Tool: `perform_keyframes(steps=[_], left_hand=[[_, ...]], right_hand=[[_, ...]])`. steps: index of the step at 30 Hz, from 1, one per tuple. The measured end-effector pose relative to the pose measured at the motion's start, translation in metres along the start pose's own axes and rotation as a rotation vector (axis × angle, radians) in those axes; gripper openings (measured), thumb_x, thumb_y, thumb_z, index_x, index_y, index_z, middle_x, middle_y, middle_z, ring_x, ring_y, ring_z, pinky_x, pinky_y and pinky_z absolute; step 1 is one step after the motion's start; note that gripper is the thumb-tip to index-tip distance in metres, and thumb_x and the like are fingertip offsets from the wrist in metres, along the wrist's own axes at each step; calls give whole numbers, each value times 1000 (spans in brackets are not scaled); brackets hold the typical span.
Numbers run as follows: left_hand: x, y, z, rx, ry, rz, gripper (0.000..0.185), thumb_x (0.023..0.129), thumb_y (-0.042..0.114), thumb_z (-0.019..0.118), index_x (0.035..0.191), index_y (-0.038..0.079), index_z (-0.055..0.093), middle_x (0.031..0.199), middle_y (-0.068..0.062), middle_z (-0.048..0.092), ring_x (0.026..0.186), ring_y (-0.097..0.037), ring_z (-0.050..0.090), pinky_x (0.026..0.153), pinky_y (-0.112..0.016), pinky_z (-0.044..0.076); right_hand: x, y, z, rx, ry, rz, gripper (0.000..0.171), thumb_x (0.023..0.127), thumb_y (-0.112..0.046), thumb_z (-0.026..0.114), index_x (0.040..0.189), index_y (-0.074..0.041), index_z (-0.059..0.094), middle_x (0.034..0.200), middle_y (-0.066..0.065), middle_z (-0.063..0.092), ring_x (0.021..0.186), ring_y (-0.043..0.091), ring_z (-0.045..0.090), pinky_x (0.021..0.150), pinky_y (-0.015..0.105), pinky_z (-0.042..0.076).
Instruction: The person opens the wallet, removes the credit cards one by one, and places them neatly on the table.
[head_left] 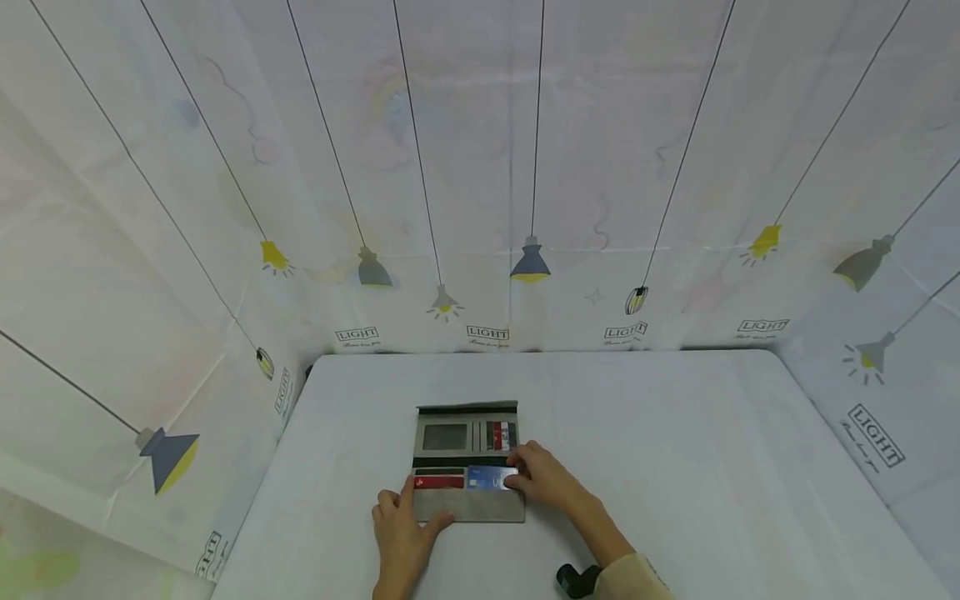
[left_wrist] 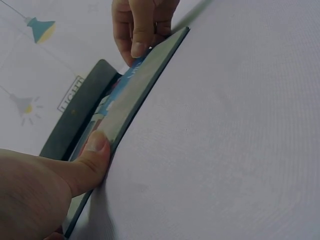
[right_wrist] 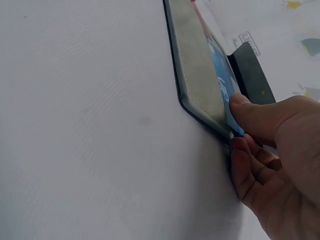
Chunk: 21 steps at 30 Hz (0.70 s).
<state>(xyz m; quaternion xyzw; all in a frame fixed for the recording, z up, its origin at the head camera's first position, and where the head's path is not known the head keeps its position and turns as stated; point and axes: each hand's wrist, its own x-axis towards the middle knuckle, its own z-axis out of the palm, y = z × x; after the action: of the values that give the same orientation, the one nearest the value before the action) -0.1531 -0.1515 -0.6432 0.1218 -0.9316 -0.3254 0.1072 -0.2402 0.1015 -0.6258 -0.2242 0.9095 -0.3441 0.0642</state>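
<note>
nearest, the left hand [head_left: 401, 533] presses its thumb flat on the grey wallet [head_left: 468, 506] lying open on the white table [head_left: 712, 467]; beyond, the right hand [head_left: 543, 477] pinches the blue card [head_left: 487, 477] in its slot.

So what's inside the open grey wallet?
The grey fabric wallet shows a red card, a blue card pinched by the right hand, and upper-slot cards. Pocket depths are hidden.

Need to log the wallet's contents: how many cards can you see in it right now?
3, maybe more hidden. A red card sits in the lower left slot, a blue card beside it under the right hand, and a red-and-white card in the upper slots.
</note>
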Motion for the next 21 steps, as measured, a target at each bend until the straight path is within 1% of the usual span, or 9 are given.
perform_keyframes(steps=[3,7,10,21], left_hand=[[0,0,1,-2,-5,-8,96,64,45,91,140,-1,55,95,-8,36,86,-22,30,73,-33,25],[0,0,2,-10,4,-12,95,64,42,92,140,0,55,95,-9,37,87,-23,31,74,-34,26],[-1,-1,2,-13,2,-19,95,64,41,92,141,0,54,96,-9,37,89,-23,31,74,-34,26],[0,0,1,-11,-2,-8,96,64,44,91,141,0,54,96,-8,36,87,-23,30,74,-34,26]], right_hand=[[-1,4,-1,13,-18,-11,28,90,-24,75,110,-7,66,98,0,58,85,8,52,74,26,49],[-2,5,-2,25,-15,-20,26,89,-21,76,109,-7,67,97,0,59,84,8,52,73,25,48],[-3,3,-2,32,-3,-33,24,88,-18,76,107,-6,66,95,2,59,84,9,52,73,26,48],[-2,-4,1,7,1,22,21,89,-12,75,105,-6,63,97,4,58,84,10,51,73,27,48]])
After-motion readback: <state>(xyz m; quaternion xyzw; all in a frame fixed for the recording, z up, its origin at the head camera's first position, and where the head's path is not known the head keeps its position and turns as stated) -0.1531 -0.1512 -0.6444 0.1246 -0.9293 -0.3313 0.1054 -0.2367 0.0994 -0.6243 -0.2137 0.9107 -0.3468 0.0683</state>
